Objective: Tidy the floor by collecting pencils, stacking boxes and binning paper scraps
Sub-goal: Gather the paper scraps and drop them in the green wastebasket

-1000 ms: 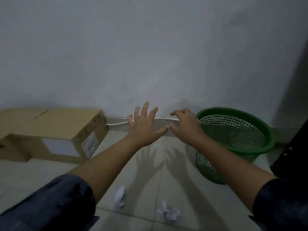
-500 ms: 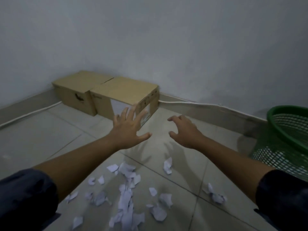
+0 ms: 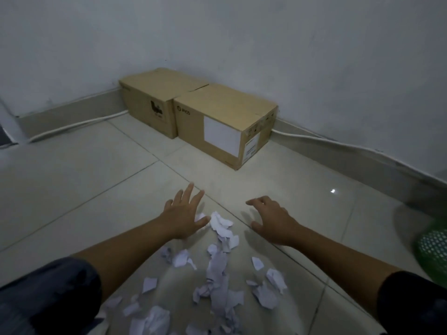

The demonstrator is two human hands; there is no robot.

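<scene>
Several torn white paper scraps [image 3: 219, 272] lie scattered on the tiled floor in the lower middle of the view. My left hand [image 3: 183, 213] hovers with fingers spread at the far left edge of the pile, thumb close to a scrap. My right hand [image 3: 271, 220] hovers with fingers curled and apart to the right of the pile, holding nothing. Two cardboard boxes stand side by side against the far wall: the left box [image 3: 154, 100] and the right box [image 3: 225, 122] with a white label. The green mesh bin [image 3: 433, 247] shows only partly at the right edge. No pencils are visible.
A white cable [image 3: 72, 125] runs along the skirting on both walls. The boxes sit in the room's corner. Pale floor tiles [image 3: 72, 180] stretch to the left. Dark sleeves fill both bottom corners.
The view has swung left and down from the bin toward the scraps. Both hands have dropped lower, over the far end of the paper pile. The bin has slid to the right edge.
</scene>
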